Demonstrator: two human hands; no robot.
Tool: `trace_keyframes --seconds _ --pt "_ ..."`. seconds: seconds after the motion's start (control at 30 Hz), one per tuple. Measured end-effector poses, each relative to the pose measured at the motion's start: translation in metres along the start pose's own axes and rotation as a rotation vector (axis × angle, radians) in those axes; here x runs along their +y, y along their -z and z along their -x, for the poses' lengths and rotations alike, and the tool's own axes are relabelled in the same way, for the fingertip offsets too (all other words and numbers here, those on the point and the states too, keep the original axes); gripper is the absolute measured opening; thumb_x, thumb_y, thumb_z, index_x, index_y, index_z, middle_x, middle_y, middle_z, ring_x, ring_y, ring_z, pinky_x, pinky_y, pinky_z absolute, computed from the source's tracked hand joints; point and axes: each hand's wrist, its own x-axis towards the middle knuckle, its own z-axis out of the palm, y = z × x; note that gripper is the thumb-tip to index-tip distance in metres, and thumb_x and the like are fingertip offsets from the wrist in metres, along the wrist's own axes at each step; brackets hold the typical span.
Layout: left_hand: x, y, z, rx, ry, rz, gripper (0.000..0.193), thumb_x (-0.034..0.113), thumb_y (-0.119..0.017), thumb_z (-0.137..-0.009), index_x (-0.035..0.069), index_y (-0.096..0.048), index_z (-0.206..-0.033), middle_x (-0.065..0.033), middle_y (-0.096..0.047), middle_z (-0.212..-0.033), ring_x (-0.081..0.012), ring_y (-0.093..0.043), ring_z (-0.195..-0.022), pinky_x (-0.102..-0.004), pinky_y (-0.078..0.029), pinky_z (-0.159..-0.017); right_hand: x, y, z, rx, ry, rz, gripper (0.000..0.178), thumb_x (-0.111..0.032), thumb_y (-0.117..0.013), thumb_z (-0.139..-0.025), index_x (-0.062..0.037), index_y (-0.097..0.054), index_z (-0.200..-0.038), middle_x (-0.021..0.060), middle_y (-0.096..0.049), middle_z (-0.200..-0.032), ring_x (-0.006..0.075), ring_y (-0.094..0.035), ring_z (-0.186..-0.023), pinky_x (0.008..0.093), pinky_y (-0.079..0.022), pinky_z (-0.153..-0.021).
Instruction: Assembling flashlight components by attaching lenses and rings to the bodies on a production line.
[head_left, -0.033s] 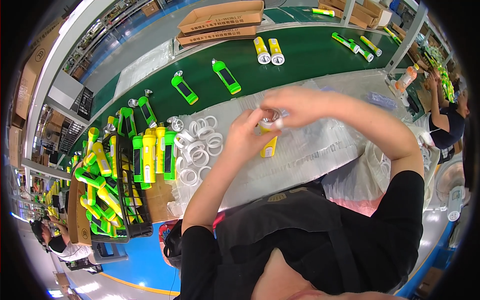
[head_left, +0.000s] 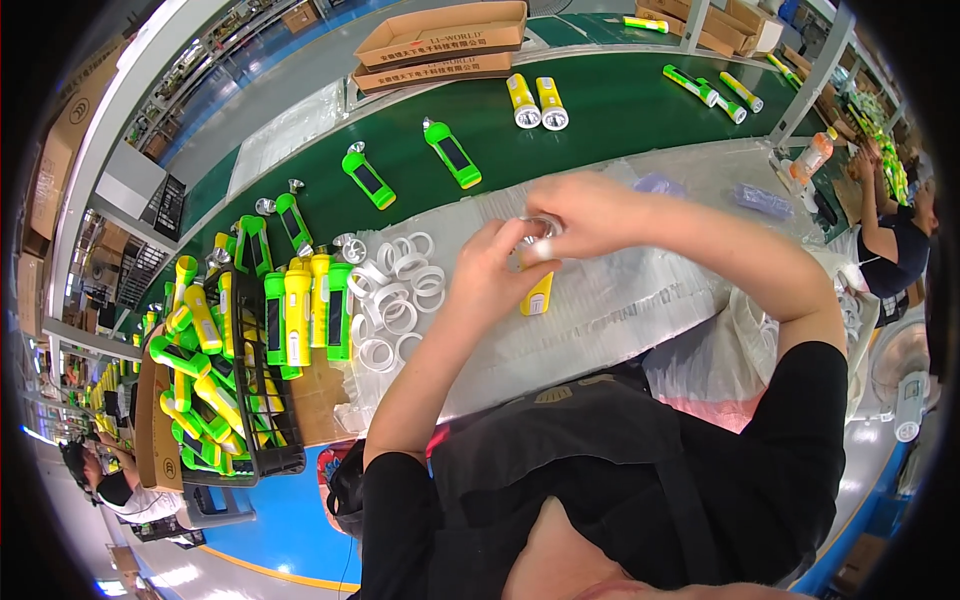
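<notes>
A yellow flashlight (head_left: 537, 291) stands between my hands over the plastic-covered work surface, its clear round lamp end facing up. My left hand (head_left: 494, 262) is closed around the left side of its head. My right hand (head_left: 590, 214) curls over the right side, fingers gripping the rim at the lamp (head_left: 541, 231). The fingers partly hide the head, and I cannot make out whether a ring is on it. Left of my left hand lies a loose heap of white rings (head_left: 400, 316).
A black crate (head_left: 278, 462) packed with green and yellow flashlights stands at left. Green flashlights (head_left: 455, 157) and two yellow ones (head_left: 552, 104) lie on the green belt (head_left: 610, 95). Cardboard trays (head_left: 440, 35) sit behind; an orange bottle (head_left: 812, 157) is at right, near a co-worker (head_left: 890, 235).
My right hand has turned slightly around the flashlight's head, its fingers shifting at the rim. My left hand and the flashlight stay in nearly the same place.
</notes>
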Motion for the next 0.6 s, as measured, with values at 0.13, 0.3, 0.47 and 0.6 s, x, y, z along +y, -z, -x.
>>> trace_keyframes --seconds 0.13,0.3,0.47,0.6 --pt "0.004 -0.001 -0.001 0.012 -0.003 -0.021 0.041 0.016 -0.085 -0.066 0.011 -0.063 -0.099 -0.0072 -0.064 -0.086 -0.0261 -0.065 -0.079 -0.0387 -0.053 -0.067 -0.027 0.025 -0.009 -0.256 -0.356 0.248 0.058 -0.058 -0.065 -0.076 -0.0007 -0.063 -0.078 0.0172 -0.064 -0.081 0.034 -0.065 -0.078 0.0432 -0.052 -0.068" --pt "0.001 -0.004 0.001 0.025 -0.028 -0.02 0.041 0.016 -0.085 -0.066 0.012 -0.063 -0.1 -0.0073 -0.064 -0.086 -0.0268 -0.065 -0.078 -0.038 -0.052 -0.066 -0.006 0.005 0.004 -0.037 0.013 0.024 0.052 -0.05 -0.07 -0.074 0.0004 -0.062 -0.086 0.0164 -0.062 -0.084 0.0337 -0.064 -0.08 0.0438 -0.051 -0.067" --pt "-0.002 -0.006 0.003 0.066 -0.044 -0.038 0.042 0.014 -0.084 -0.065 0.013 -0.063 -0.101 -0.0066 -0.063 -0.085 -0.0267 -0.064 -0.077 -0.038 -0.052 -0.065 0.011 -0.007 0.015 0.144 0.118 -0.219 0.049 -0.038 -0.078 -0.072 -0.0007 -0.056 -0.096 0.0145 -0.061 -0.082 0.0315 -0.062 -0.075 0.0389 -0.049 -0.062" --pt "0.0 -0.006 0.007 0.016 -0.112 -0.067 0.043 0.012 -0.083 -0.065 0.015 -0.063 -0.102 -0.0065 -0.061 -0.087 -0.0268 -0.063 -0.078 -0.0381 -0.052 -0.065 -0.017 0.013 0.015 -0.077 -0.167 -0.017 0.052 -0.039 -0.076 -0.073 0.0005 -0.059 -0.103 0.019 -0.063 -0.097 0.0345 -0.063 -0.09 0.0416 -0.051 -0.075"
